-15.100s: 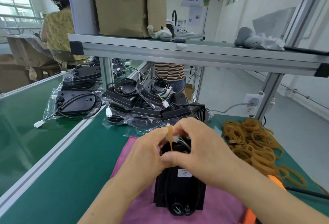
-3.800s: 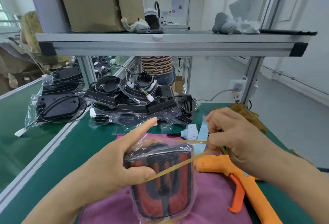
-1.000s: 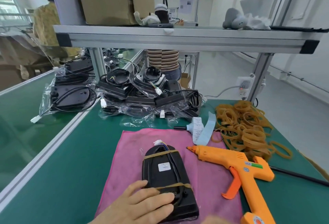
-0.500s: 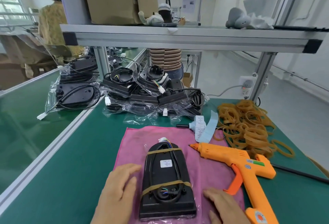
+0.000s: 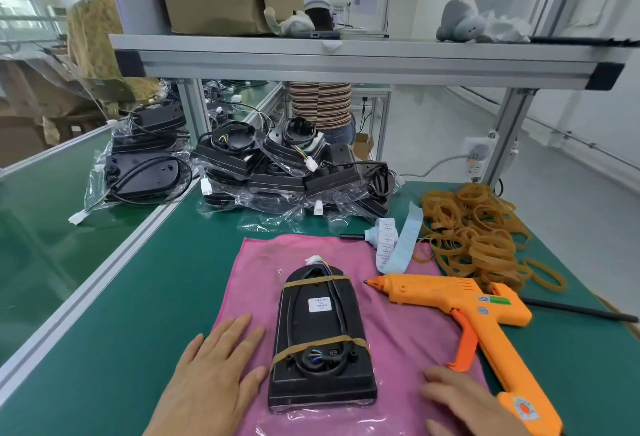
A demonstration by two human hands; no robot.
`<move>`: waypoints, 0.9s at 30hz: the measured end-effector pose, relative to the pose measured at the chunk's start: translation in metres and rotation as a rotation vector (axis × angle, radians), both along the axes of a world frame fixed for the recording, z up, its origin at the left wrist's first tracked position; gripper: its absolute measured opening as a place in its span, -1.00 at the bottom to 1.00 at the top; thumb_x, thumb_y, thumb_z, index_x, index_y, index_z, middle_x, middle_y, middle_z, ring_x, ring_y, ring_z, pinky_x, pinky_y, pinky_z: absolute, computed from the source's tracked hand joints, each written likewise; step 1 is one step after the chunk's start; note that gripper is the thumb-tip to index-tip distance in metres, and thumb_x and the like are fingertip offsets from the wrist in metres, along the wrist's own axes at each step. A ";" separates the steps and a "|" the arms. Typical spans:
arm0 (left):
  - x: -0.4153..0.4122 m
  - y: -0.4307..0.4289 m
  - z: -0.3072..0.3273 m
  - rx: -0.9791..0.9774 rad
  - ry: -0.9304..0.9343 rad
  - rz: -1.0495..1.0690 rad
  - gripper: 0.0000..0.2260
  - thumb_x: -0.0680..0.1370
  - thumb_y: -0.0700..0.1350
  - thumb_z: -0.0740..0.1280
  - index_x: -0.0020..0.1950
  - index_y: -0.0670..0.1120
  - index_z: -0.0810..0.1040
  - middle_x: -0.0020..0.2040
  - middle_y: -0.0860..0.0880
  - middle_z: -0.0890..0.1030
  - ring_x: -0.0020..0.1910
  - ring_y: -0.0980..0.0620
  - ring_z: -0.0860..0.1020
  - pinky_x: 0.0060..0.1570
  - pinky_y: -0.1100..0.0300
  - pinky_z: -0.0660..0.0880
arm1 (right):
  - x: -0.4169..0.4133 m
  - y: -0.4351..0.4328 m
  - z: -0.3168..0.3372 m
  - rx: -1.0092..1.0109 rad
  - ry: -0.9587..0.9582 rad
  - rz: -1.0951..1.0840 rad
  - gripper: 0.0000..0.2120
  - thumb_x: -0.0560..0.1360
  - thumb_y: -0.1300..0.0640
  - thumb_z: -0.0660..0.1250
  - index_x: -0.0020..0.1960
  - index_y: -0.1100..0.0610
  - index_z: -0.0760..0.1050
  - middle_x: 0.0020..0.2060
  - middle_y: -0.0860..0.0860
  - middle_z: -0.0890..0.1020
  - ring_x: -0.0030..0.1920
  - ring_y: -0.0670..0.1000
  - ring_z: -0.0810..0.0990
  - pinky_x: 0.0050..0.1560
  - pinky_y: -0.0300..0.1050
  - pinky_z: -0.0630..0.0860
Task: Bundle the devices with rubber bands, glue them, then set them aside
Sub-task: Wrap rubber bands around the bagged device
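Head view: the black device (image 5: 320,335) is laid flat on a pink cloth (image 5: 398,342), which is spread on the green counter (image 5: 156,297). The device is wrapped in clear film, white label up, with a cable looped on its top face and a white connector at the far end. Two rubber bands are wrapped across it: the upper band (image 5: 313,281) near the far end, the lower band (image 5: 318,344) over the cable loop. The left hand (image 5: 214,376) is laid flat on the cloth just left of the device, fingers straight and spread, nothing held. The thumb is at the device's lower left edge; contact cannot be confirmed. The right hand (image 5: 460,404) is rested on the cloth right of the device, fingers relaxed, nothing gripped, and is partly cut off by the frame. The orange glue gun (image 5: 460,311) is laid on its side right of the device, nozzle pointed toward it, not touching. Loose rubber bands (image 5: 478,238) are heaped far right, with a label roll (image 5: 386,238) beside them. Bagged devices (image 5: 287,172) are piled at the back.
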State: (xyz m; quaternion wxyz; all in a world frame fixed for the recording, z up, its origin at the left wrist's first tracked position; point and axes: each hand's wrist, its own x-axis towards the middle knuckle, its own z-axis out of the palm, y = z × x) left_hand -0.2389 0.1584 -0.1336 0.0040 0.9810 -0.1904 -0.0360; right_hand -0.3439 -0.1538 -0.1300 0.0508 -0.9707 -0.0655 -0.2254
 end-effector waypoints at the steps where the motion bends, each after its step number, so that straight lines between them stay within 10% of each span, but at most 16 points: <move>1: 0.004 -0.001 -0.005 -0.045 0.002 0.027 -0.07 0.34 0.50 -0.41 0.49 0.20 0.35 0.55 0.12 0.22 0.51 0.10 0.29 0.45 0.03 0.19 | -0.002 0.001 -0.002 0.241 0.057 0.058 -0.75 0.36 -0.03 0.55 -0.01 -0.09 0.58 -0.08 -0.06 0.72 -0.08 -0.28 0.61 0.00 -0.60 0.39; 4: 0.003 -0.001 -0.010 -0.270 0.018 0.119 0.18 0.16 0.59 -0.53 0.46 0.12 0.43 0.56 0.10 0.22 0.56 0.03 0.19 0.50 -0.01 0.08 | 0.010 -0.022 0.003 0.523 0.042 -0.228 -0.66 0.30 0.14 0.61 -0.04 -0.13 0.57 -0.09 -0.20 0.58 -0.15 -0.16 0.57 -0.24 -0.33 0.45; 6: -0.002 0.000 -0.011 -0.438 -0.054 0.156 -0.02 0.33 0.59 -0.21 0.24 -0.02 0.66 0.42 0.00 0.48 0.44 -0.07 0.41 0.41 -0.10 0.29 | 0.022 -0.041 0.011 0.498 0.137 -0.407 -0.71 0.37 -0.05 0.53 0.01 -0.10 0.49 -0.10 -0.18 0.49 -0.12 -0.15 0.51 -0.18 -0.18 0.39; 10: -0.001 -0.012 -0.009 -0.765 -0.138 0.234 -0.85 0.56 -0.07 0.40 0.04 -0.06 0.73 0.23 0.02 0.63 0.26 -0.06 0.55 0.30 0.06 0.36 | 0.038 -0.056 0.018 0.284 0.416 -0.627 -0.57 0.38 -0.42 0.30 -0.05 -0.10 0.35 -0.16 -0.18 0.44 -0.19 -0.16 0.47 -0.27 -0.14 0.43; 13: -0.003 -0.026 -0.005 -0.958 -0.041 0.259 -0.79 0.56 -0.18 0.37 -0.02 0.15 0.68 0.13 0.29 0.62 0.18 0.29 0.51 0.23 0.34 0.30 | 0.042 -0.063 0.019 0.294 0.532 -0.637 -0.45 0.33 -0.50 0.26 0.01 -0.06 0.40 -0.20 -0.16 0.51 -0.21 -0.13 0.50 -0.32 -0.17 0.42; 16: -0.002 -0.040 -0.003 -1.090 0.030 0.273 -0.79 0.57 -0.15 0.35 -0.06 0.19 0.65 -0.02 0.47 0.58 0.05 0.51 0.48 -0.01 0.57 0.33 | 0.049 -0.069 0.023 0.425 0.600 -0.598 -0.52 0.34 -0.40 0.39 -0.04 -0.02 0.50 -0.14 -0.10 0.58 -0.16 -0.11 0.53 -0.21 -0.15 0.49; 23: 0.006 -0.046 -0.014 -1.235 0.056 0.301 -0.78 0.58 -0.17 0.35 -0.08 0.17 0.66 -0.03 0.40 0.61 -0.03 0.43 0.53 -0.05 0.39 0.37 | 0.051 -0.099 0.031 0.927 0.742 -0.545 -0.69 0.35 -0.06 0.53 0.00 0.08 0.61 -0.08 0.09 0.66 -0.06 0.10 0.64 -0.10 -0.01 0.57; 27: 0.006 -0.043 -0.020 -1.258 0.048 0.267 -0.76 0.58 -0.20 0.35 -0.04 0.17 0.66 0.01 0.38 0.61 0.02 0.41 0.54 -0.07 0.52 0.40 | 0.131 -0.096 0.019 0.678 0.777 -0.260 -0.61 0.61 0.27 0.26 0.41 0.05 0.42 0.27 0.20 0.56 0.27 0.22 0.53 0.34 0.14 0.43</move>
